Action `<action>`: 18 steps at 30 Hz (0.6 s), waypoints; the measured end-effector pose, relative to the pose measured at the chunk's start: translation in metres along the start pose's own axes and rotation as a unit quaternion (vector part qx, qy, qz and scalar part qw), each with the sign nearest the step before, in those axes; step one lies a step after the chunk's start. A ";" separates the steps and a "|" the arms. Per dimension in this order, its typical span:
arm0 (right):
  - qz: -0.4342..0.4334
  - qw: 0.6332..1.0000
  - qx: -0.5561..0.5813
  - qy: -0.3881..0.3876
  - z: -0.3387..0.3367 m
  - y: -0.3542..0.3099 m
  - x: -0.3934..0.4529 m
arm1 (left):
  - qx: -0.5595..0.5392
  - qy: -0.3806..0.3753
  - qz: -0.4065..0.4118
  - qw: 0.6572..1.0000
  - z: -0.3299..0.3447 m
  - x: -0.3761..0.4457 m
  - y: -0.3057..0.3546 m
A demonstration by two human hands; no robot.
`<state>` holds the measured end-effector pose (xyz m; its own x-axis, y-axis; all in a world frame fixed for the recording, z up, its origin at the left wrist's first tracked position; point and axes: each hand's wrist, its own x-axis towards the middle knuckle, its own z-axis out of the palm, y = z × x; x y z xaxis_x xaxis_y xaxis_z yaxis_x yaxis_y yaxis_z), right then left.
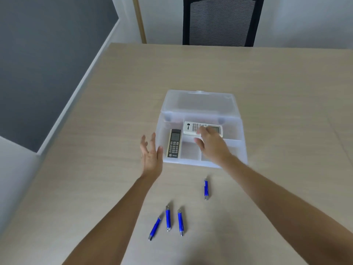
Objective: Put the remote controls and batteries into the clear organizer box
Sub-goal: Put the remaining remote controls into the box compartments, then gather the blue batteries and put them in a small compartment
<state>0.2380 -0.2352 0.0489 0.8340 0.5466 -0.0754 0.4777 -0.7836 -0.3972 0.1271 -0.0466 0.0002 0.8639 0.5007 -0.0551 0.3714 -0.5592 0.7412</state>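
The clear organizer box [242, 129] stands open in the middle of the table, its lid folded back. A beige remote [174, 143] lies lengthwise in the left compartment. A white remote [193, 127] lies crosswise in the back compartment, with my right hand [212, 145] over its right half, fingers touching it. My left hand [150, 153] hovers open beside the box's left wall, holding nothing. Several blue batteries lie on the table in front of the box: one [206, 189] alone, and three together [168, 219] [180, 222] [155, 228].
The beige table [95, 169] ends at the left over a grey floor. A black mesh chair [221, 22] stands at the far edge. The box's front compartments [191, 152] hold nothing.
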 end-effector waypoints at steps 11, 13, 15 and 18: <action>0.243 0.960 0.043 -0.130 0.081 0.004 -0.123 | 0.247 -0.241 -0.044 0.937 -0.025 -0.182 -0.082; 0.264 0.951 0.052 -0.151 0.078 0.000 -0.126 | 0.253 -0.225 -0.070 0.938 -0.018 -0.178 -0.069; 0.282 0.942 0.078 -0.167 0.072 -0.005 -0.136 | 0.189 -0.188 -0.124 0.956 -0.012 -0.168 -0.054; 0.306 0.910 0.185 -0.209 0.070 -0.024 -0.165 | 0.150 -0.192 -0.142 0.959 0.001 -0.157 -0.032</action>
<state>0.0696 -0.2861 0.0065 0.6980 0.1670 -0.6964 -0.2312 -0.8678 -0.4398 -0.0199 -0.1077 -0.0161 0.7530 0.4129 -0.5123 0.6423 -0.6303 0.4361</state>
